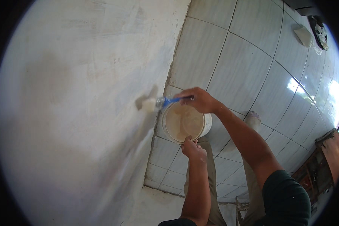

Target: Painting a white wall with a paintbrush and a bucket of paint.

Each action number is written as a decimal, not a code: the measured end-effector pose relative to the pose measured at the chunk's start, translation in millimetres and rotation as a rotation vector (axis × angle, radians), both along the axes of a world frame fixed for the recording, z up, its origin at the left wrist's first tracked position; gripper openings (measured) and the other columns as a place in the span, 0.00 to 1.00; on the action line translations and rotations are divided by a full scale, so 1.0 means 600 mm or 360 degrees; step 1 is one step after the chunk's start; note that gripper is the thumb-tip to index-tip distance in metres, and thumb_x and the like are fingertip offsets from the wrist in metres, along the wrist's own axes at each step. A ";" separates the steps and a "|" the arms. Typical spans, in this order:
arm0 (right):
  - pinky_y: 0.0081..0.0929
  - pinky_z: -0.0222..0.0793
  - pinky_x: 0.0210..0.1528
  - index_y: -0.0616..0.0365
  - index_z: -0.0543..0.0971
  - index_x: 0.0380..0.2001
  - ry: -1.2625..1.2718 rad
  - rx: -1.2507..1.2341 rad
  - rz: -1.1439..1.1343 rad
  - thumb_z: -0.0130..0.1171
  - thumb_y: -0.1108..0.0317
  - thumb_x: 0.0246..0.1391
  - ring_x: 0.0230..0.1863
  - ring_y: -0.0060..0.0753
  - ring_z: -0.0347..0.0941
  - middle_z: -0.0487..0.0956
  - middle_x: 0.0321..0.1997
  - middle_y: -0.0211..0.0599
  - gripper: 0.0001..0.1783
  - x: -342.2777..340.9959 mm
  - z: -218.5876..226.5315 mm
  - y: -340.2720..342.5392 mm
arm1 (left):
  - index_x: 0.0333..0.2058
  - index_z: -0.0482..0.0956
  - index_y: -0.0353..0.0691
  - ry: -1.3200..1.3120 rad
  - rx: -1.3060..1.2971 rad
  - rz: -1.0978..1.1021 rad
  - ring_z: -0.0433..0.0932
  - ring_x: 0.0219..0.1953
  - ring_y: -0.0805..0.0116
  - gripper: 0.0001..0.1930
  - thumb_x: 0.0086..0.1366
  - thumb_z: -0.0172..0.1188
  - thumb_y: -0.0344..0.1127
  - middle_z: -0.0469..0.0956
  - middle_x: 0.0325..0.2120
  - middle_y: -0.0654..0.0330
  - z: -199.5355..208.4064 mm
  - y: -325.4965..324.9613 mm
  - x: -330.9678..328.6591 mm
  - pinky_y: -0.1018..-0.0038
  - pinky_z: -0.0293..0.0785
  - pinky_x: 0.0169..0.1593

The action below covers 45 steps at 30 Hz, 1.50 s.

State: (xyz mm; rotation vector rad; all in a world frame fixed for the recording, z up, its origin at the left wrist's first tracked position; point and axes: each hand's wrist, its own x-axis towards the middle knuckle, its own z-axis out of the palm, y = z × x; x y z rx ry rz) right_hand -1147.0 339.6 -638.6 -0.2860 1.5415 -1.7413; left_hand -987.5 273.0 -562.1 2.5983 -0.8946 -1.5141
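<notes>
My right hand (199, 98) is closed round the handle of a paintbrush (169, 101) with a blue handle and metal band. The brush's pale bristles, blurred by motion, are at the white wall (83, 94); whether they touch it I cannot tell. Below the brush my left hand (193, 147) grips the near rim of a round white bucket (207, 126). Pale, whitish stuff coats the inside of the bucket. Patches of uneven grey and white mark the wall.
Light grey floor tiles (248, 71) meet the wall along a rough edge. My foot (253, 119) stands on them, right of the bucket. A pale bag (304, 36) lies at the far right. Wooden furniture (312, 169) is at the lower right.
</notes>
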 end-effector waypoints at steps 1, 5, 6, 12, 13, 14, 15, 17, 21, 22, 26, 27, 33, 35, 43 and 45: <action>0.24 0.68 0.39 0.58 0.82 0.54 -0.0099 0.0086 -0.0094 0.59 0.70 0.65 0.31 0.18 0.69 0.81 0.31 0.28 0.16 -0.018 0.002 -0.013 | 0.55 0.69 0.43 0.0021 0.0009 -0.0018 0.67 0.44 0.79 0.20 0.64 0.57 0.33 0.71 0.47 0.67 0.005 -0.001 -0.003 0.76 0.57 0.34; 0.25 0.70 0.40 0.58 0.82 0.54 -0.0102 0.0331 -0.0319 0.60 0.69 0.63 0.32 0.24 0.75 0.83 0.31 0.31 0.16 -0.047 -0.114 -0.016 | 0.53 0.71 0.46 0.0010 0.0025 -0.0034 0.69 0.39 0.81 0.17 0.65 0.57 0.34 0.72 0.44 0.70 -0.002 0.003 -0.003 0.77 0.56 0.34; 0.25 0.70 0.40 0.58 0.82 0.54 -0.0107 0.0325 -0.0314 0.60 0.69 0.63 0.32 0.24 0.75 0.83 0.31 0.31 0.16 -0.041 -0.135 -0.018 | 0.53 0.71 0.46 0.0005 0.0018 -0.0030 0.69 0.39 0.81 0.17 0.65 0.57 0.34 0.72 0.44 0.70 -0.005 -0.004 0.006 0.77 0.56 0.34; 0.31 0.71 0.39 0.62 0.83 0.48 -0.0052 0.1285 -0.0856 0.60 0.64 0.62 0.29 0.33 0.76 0.81 0.27 0.43 0.16 -0.034 -0.152 -0.036 | 0.60 0.68 0.40 0.0079 0.0002 -0.0055 0.69 0.45 0.72 0.26 0.63 0.57 0.32 0.72 0.49 0.62 -0.004 -0.003 0.008 0.75 0.57 0.34; 0.38 0.72 0.39 0.61 0.83 0.45 -0.0070 0.1363 -0.0965 0.58 0.64 0.62 0.33 0.47 0.77 0.82 0.30 0.49 0.14 -0.033 -0.148 -0.048 | 0.60 0.67 0.39 0.0067 0.0002 -0.0062 0.69 0.46 0.71 0.26 0.63 0.57 0.32 0.72 0.49 0.62 -0.003 -0.001 0.005 0.74 0.57 0.34; 0.45 0.72 0.40 0.61 0.84 0.41 -0.0089 0.1438 -0.1075 0.56 0.64 0.62 0.36 0.61 0.79 0.82 0.32 0.55 0.13 -0.034 -0.136 -0.061 | 0.60 0.67 0.39 0.0058 -0.0001 -0.0068 0.69 0.46 0.71 0.25 0.63 0.57 0.32 0.72 0.49 0.62 -0.003 0.000 0.003 0.74 0.57 0.34; 0.45 0.72 0.40 0.61 0.84 0.41 -0.0084 0.1435 -0.1077 0.56 0.64 0.62 0.36 0.61 0.79 0.82 0.32 0.55 0.13 -0.033 -0.122 -0.070 | 0.60 0.67 0.39 0.0063 -0.0002 -0.0068 0.69 0.46 0.71 0.25 0.63 0.57 0.32 0.72 0.49 0.62 -0.005 0.001 0.002 0.74 0.57 0.34; 0.45 0.71 0.39 0.63 0.82 0.40 -0.0088 0.0859 -0.0688 0.56 0.65 0.62 0.34 0.58 0.79 0.80 0.30 0.57 0.13 -0.031 -0.053 -0.090 | 0.60 0.67 0.40 -0.0018 -0.0048 0.0009 0.70 0.48 0.70 0.26 0.63 0.57 0.33 0.71 0.50 0.61 -0.007 -0.011 0.009 0.73 0.57 0.35; 0.45 0.71 0.39 0.64 0.82 0.43 -0.0264 0.0669 -0.0444 0.57 0.67 0.61 0.33 0.55 0.79 0.79 0.31 0.61 0.13 -0.008 0.063 -0.060 | 0.48 0.71 0.47 -0.0061 -0.0069 0.0118 0.66 0.32 0.81 0.13 0.64 0.57 0.33 0.70 0.37 0.72 -0.003 0.000 0.008 0.76 0.54 0.31; 0.38 0.70 0.38 0.63 0.82 0.45 -0.0199 0.0530 -0.0412 0.58 0.68 0.62 0.30 0.43 0.74 0.78 0.29 0.52 0.13 0.005 0.093 -0.048 | 0.47 0.71 0.47 -0.0067 -0.0085 0.0140 0.65 0.32 0.81 0.13 0.65 0.56 0.33 0.70 0.37 0.72 -0.005 0.002 0.013 0.77 0.53 0.30; 0.34 0.71 0.39 0.57 0.83 0.51 0.0360 -0.0060 -0.0213 0.61 0.69 0.60 0.29 0.39 0.75 0.80 0.29 0.47 0.16 0.059 0.102 -0.028 | 0.45 0.72 0.48 -0.0032 -0.0148 0.0195 0.65 0.30 0.81 0.10 0.65 0.56 0.33 0.71 0.35 0.72 -0.015 0.000 0.035 0.77 0.51 0.29; 0.34 0.71 0.39 0.57 0.83 0.51 0.0368 -0.0078 -0.0200 0.61 0.69 0.60 0.29 0.39 0.75 0.80 0.29 0.47 0.16 0.060 0.092 -0.034 | 0.45 0.72 0.48 -0.0022 -0.0163 0.0211 0.65 0.30 0.81 0.10 0.65 0.56 0.33 0.71 0.35 0.72 -0.017 -0.003 0.038 0.77 0.51 0.29; 0.35 0.74 0.43 0.54 0.83 0.51 -0.0127 0.0296 -0.0083 0.62 0.69 0.60 0.35 0.43 0.79 0.85 0.38 0.45 0.16 0.018 0.000 -0.070 | 0.44 0.73 0.49 0.0017 -0.0135 0.0221 0.65 0.29 0.82 0.09 0.65 0.57 0.33 0.72 0.34 0.73 -0.019 -0.011 0.052 0.77 0.51 0.28; 0.30 0.71 0.39 0.60 0.82 0.51 -0.0222 0.0302 -0.0295 0.59 0.71 0.62 0.31 0.34 0.77 0.82 0.30 0.43 0.15 0.029 -0.047 -0.068 | 0.44 0.73 0.50 0.0092 -0.0146 0.0246 0.65 0.29 0.82 0.09 0.65 0.57 0.33 0.72 0.33 0.73 -0.013 -0.006 0.053 0.78 0.51 0.29; 0.35 0.72 0.39 0.64 0.82 0.48 -0.0065 0.1151 -0.0713 0.60 0.61 0.63 0.34 0.39 0.81 0.82 0.31 0.49 0.18 0.046 -0.017 -0.069 | 0.50 0.71 0.45 0.0092 -0.0134 0.0229 0.67 0.35 0.77 0.14 0.65 0.57 0.34 0.71 0.39 0.68 -0.011 0.001 0.060 0.77 0.54 0.31; 0.37 0.72 0.37 0.64 0.82 0.47 -0.0073 0.0894 -0.0608 0.60 0.60 0.63 0.31 0.42 0.81 0.82 0.28 0.50 0.18 0.061 0.063 -0.100 | 0.56 0.69 0.40 0.0078 -0.0133 0.0214 0.68 0.42 0.72 0.21 0.65 0.57 0.35 0.71 0.46 0.62 -0.016 -0.001 0.069 0.75 0.56 0.33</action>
